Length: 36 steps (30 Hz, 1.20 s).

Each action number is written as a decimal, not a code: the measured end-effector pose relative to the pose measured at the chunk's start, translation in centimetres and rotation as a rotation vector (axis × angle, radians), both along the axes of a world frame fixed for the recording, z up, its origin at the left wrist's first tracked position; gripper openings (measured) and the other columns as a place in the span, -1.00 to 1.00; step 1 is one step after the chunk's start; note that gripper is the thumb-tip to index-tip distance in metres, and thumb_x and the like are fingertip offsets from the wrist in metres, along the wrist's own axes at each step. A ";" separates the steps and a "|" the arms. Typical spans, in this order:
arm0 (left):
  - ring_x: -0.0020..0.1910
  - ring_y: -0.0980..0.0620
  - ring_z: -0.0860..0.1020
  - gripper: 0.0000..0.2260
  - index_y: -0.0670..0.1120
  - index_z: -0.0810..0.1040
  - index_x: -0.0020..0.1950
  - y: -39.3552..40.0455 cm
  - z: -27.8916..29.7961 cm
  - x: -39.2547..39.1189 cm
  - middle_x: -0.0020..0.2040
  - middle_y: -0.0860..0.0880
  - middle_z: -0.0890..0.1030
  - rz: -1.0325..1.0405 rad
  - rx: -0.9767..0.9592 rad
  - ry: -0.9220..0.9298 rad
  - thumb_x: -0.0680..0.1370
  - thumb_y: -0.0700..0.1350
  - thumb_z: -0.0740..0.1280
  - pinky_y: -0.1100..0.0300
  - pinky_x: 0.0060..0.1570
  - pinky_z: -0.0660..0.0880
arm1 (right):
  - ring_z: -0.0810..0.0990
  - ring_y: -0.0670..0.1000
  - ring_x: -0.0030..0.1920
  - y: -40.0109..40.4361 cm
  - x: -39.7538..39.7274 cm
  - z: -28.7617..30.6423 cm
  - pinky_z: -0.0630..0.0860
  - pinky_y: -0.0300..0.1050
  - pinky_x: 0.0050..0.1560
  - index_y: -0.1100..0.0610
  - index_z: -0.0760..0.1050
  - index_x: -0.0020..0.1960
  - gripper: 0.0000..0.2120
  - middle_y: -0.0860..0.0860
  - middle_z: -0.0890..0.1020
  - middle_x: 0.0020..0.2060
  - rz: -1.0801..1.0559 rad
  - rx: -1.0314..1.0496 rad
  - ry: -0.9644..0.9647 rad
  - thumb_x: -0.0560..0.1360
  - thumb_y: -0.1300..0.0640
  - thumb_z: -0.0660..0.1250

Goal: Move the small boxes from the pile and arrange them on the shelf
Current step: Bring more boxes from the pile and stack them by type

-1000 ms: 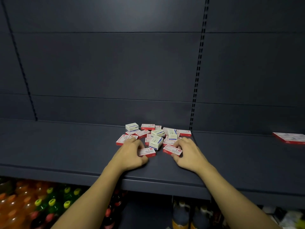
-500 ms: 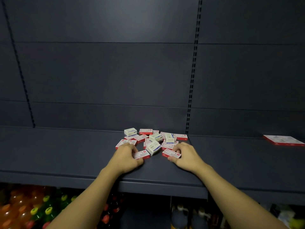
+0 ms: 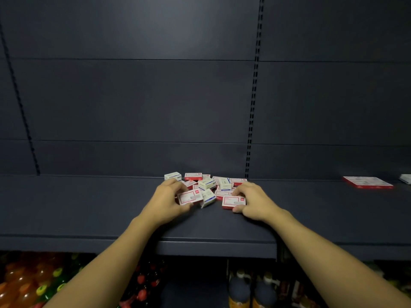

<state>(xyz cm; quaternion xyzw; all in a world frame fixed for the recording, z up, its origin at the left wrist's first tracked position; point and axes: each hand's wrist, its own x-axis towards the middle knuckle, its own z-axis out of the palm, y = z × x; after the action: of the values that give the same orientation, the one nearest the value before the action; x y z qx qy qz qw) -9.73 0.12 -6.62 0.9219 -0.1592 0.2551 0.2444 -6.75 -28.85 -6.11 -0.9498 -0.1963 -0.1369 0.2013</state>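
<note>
Showing two hands working the near edge of a pile of small boxes (image 3: 206, 185) on a dark shelf (image 3: 89, 207). Left hand (image 3: 165, 202): grip closed round a red-and-white box (image 3: 190, 197), thumb under its near edge, fingers over the far side, box tilted up w/ its face toward the camera; prob. being lifted clear of the heap. Right hand (image 3: 253, 202): grip pinches a second red-and-white box (image 3: 233, 202), thumb at the near edge, fingers curled over the far edge; box lies flat, apparently touching the shelf. Between the two grips a white-and-blue box (image 3: 208, 197) leans on edge, just beside the left-hand box. Beyond both grips: rest of the pile, boxes overlapping at mixed angles, up against the back panel (image 3: 133, 107). One box per hand suggests paired transfers; taking from the near edge first likely avoids disturbing the stack behind. No arranged row visible yet, so task looks early. Well to the right of the right grip: a flat red-and-white pack (image 3: 367, 182) lying alone. Containers: lower shelf holds bottles (image 3: 239, 292) below the grips, contents dark; coloured bottles (image 3: 33, 283) to the lower left.
</note>
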 end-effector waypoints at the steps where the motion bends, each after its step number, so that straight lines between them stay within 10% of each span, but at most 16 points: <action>1: -0.01 0.15 0.49 -0.65 -0.02 0.63 0.09 -0.4 0.1 0.2 0.01 0.11 0.53 -0.025 0.008 -0.006 0.35 0.02 0.54 0.26 0.04 0.45 | 0.41 -0.03 0.23 -0.3 -0.2 0.2 0.32 -0.24 0.24 0.06 0.54 0.22 -0.54 -0.04 0.50 0.16 0.003 -0.008 -0.032 0.38 0.05 0.58; 13: 0.19 0.01 0.41 -0.52 -0.07 0.47 0.42 -9.6 2.3 3.5 0.18 -0.01 0.48 -0.218 0.170 -0.108 0.54 0.03 0.44 0.18 0.25 0.35 | 0.42 -0.07 0.07 -9.2 -2.7 1.9 0.38 -0.22 0.08 0.04 0.53 0.14 -0.64 -0.14 0.44 0.00 -0.142 -0.029 -0.186 0.39 0.09 0.54; 36: 0.07 0.07 0.45 -0.63 -0.03 0.59 0.18 -38.5 2.1 2.4 -0.01 0.12 0.43 -0.355 0.214 -0.032 0.42 0.07 0.44 0.24 0.11 0.40 | 0.40 -0.01 0.19 -36.8 -10.1 1.8 0.47 -0.02 0.20 0.02 0.51 0.22 -0.62 -0.08 0.45 0.09 -0.408 -0.076 -0.176 0.43 0.02 0.46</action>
<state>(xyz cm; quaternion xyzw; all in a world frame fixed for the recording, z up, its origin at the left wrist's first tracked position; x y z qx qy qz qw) -7.35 -38.38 -4.49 0.8958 -0.3493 0.2043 0.1839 -16.90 -65.66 -4.27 -0.9612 -0.0216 -0.2495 0.1156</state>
